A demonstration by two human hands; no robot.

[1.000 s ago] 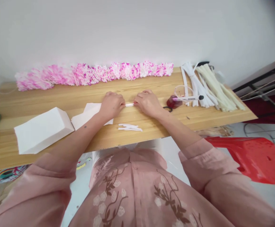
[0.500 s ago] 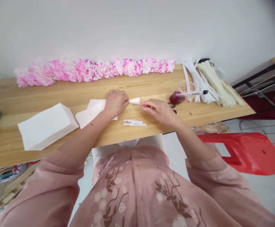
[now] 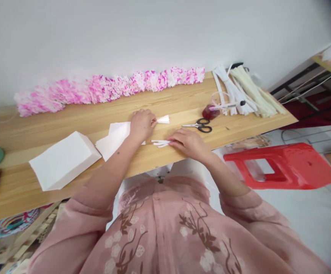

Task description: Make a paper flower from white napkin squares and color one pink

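In my left hand (image 3: 143, 123), closed at the fingertips, is the gathered end of a small folded white paper (image 3: 163, 120), its loose end fanning out to the right. Below and to the right, my right hand (image 3: 188, 144) pinches the right ends of several short white strips (image 3: 160, 143) lying on the table. Under my left wrist, flat white paper sheets (image 3: 112, 140) are partly hidden. Just above my right hand lie black-handled scissors (image 3: 201, 125) with their blades pointing left.
A thick white paper stack (image 3: 65, 161) stands at the left. Pink and white paper flowers (image 3: 108, 87) line the wall. A jar of red liquid (image 3: 210, 111) and bundles of white strips (image 3: 233, 93) are at the right. A red stool (image 3: 293, 167) stands beyond the table's edge.
My right hand has moved down from beside the folded paper to the short strips and taken hold of them. The scissors are now uncovered. The camera view has shifted slightly.
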